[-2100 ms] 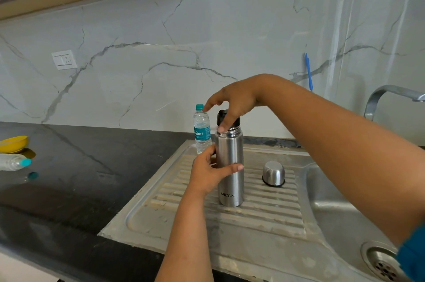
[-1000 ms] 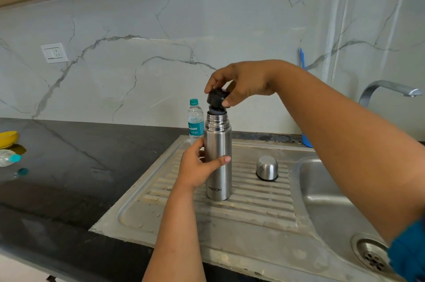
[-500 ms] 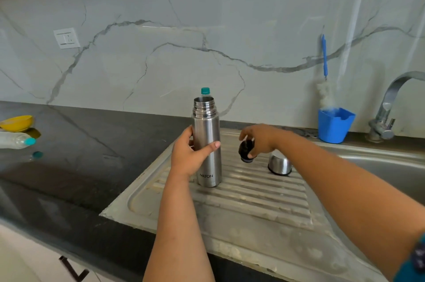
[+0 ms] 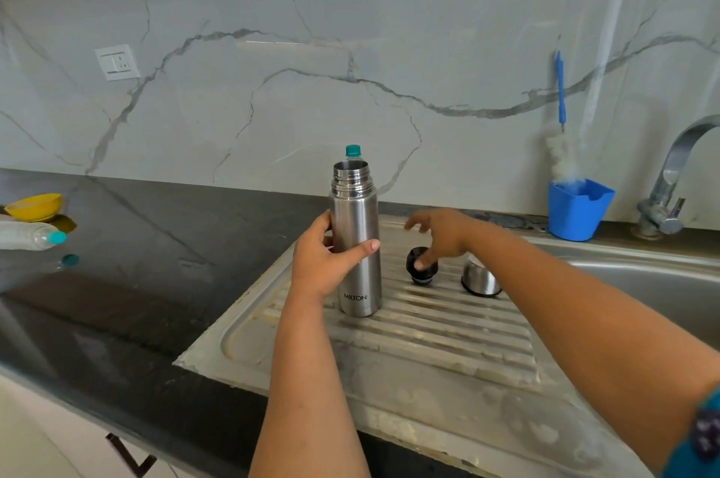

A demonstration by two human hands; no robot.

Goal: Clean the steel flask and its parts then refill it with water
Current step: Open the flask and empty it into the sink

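two hands are at work on the ribbed steel drainboard (image 4: 428, 329) beside the sink (image 4: 643, 282). the left hand (image 4: 323, 263) is wrapped round the middle of the flask (image 4: 356, 236), thumb in front and fingers behind. the flask stands upright on the drainboard. its mouth is open at the top, and it says "milton" low down on the side.

the right hand (image 4: 444, 234) is just right of the flask. its fingers are spread loose, and one fingertip touches the top of the black stopper (image 4: 421, 266). the stopper sits on the ribs, near the flask but not touching it. the steel cup (image 4: 480, 278) stands upside down just right of the stopper, partly behind the right arm.

a water bottle (image 4: 353, 151) stands behind the flask, and only its teal cap shows. a blue cup (image 4: 578, 210) with a brush (image 4: 561, 119) in it sits by the wall, near the tap (image 4: 670, 181). far left on the dark counter (image 4: 136, 263) are a yellow bowl (image 4: 35, 206) and a clear bottle (image 4: 31, 236) lying on its side. a white socket (image 4: 117, 62) is on the marble wall (image 4: 389, 29).
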